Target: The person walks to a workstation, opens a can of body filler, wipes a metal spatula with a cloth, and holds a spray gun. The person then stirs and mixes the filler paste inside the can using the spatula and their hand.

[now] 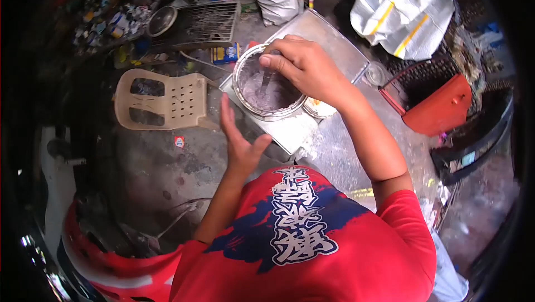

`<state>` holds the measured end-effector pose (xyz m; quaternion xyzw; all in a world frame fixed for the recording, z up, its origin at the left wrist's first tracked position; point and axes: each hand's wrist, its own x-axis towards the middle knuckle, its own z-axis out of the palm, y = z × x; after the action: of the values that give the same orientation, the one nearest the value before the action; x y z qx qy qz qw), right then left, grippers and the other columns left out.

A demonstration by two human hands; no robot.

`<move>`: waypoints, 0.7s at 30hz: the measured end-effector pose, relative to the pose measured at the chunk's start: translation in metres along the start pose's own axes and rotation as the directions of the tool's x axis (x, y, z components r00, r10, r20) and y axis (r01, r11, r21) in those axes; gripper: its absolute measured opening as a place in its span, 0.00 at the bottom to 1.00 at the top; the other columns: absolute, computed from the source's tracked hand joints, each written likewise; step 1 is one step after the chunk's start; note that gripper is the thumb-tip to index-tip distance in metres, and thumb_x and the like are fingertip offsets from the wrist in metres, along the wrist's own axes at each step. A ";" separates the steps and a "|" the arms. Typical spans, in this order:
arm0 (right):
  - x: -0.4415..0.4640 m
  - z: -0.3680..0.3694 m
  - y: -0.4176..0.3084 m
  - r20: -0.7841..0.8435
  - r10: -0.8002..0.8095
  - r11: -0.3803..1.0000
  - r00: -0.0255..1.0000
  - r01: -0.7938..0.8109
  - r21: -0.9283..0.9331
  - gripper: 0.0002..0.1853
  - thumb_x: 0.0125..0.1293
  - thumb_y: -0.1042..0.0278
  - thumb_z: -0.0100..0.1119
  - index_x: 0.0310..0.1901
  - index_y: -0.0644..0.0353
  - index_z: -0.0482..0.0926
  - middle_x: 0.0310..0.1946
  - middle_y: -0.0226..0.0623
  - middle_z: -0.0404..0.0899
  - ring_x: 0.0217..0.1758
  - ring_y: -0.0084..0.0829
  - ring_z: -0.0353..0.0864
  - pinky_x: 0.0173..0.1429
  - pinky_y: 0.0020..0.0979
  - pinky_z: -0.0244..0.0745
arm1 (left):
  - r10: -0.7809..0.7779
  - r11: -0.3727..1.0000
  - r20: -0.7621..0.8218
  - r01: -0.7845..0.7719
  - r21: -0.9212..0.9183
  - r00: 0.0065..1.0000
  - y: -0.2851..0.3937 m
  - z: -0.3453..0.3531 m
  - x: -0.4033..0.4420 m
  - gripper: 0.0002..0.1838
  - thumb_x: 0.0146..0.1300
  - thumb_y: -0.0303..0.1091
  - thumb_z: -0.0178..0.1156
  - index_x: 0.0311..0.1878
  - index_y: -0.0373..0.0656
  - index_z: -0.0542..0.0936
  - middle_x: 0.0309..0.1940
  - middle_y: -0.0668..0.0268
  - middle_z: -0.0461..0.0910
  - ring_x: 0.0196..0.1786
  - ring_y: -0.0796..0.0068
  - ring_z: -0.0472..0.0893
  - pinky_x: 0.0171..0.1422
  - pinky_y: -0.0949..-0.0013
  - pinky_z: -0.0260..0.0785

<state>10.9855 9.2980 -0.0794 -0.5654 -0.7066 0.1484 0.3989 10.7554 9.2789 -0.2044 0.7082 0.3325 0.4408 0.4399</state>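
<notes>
A round open can (238,82) with a pale, smeared rim stands on a flat metal sheet. Thick greyish-purple paste (253,91) coats its inside. Over the mouth of the can, my right hand (298,65) is closed around the top of a narrow dark stirring stick (266,82); the stick's lower end is down in the paste. My left hand (241,143) is to the left of the can and below it, apart from it, fingers stretched out and holding nothing. A smaller white-rimmed tub (320,108) sits against the can's right side, partly under my right forearm.
The metal sheet (334,43) extends behind the can. A beige plastic chair (186,101) lies at left, near a blue-and-yellow box (225,53) and a grille (217,20). At right are a white sack (407,12) and a red panel (440,110).
</notes>
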 end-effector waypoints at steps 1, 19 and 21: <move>-0.001 0.012 0.010 0.052 0.008 0.997 0.999 -0.012 0.082 0.16 0.73 0.54 0.60 0.41 0.60 0.82 0.32 0.45 0.82 0.38 0.47 0.82 0.45 0.43 0.75 | -0.015 1.000 -0.025 0.016 0.008 1.000 0.004 0.006 -0.003 0.67 0.57 0.64 0.72 0.83 0.38 0.38 0.83 0.47 0.42 0.85 0.52 0.44 0.85 0.42 0.36; 0.065 0.001 0.017 0.478 -0.041 0.920 0.877 -0.153 0.360 0.17 0.81 0.55 0.51 0.43 0.63 0.74 0.31 0.41 0.82 0.35 0.36 0.83 0.43 0.37 0.75 | -0.096 0.991 -0.368 0.123 0.050 0.925 0.000 0.078 0.011 0.67 0.58 0.47 0.77 0.82 0.35 0.34 0.83 0.45 0.40 0.84 0.51 0.47 0.85 0.50 0.42; 0.066 0.014 0.037 0.524 -0.062 0.925 0.850 -0.148 0.349 0.18 0.80 0.54 0.51 0.41 0.63 0.74 0.31 0.46 0.84 0.40 0.46 0.87 0.47 0.43 0.76 | -0.090 0.996 -0.448 0.084 -0.034 0.889 -0.010 0.091 0.005 0.66 0.59 0.52 0.75 0.82 0.35 0.35 0.83 0.47 0.40 0.84 0.50 0.48 0.85 0.51 0.42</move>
<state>10.9975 9.3730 -0.0864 -0.4318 -0.7333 0.4392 0.2880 10.8401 9.2573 -0.2325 0.5687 0.4536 0.5745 0.3752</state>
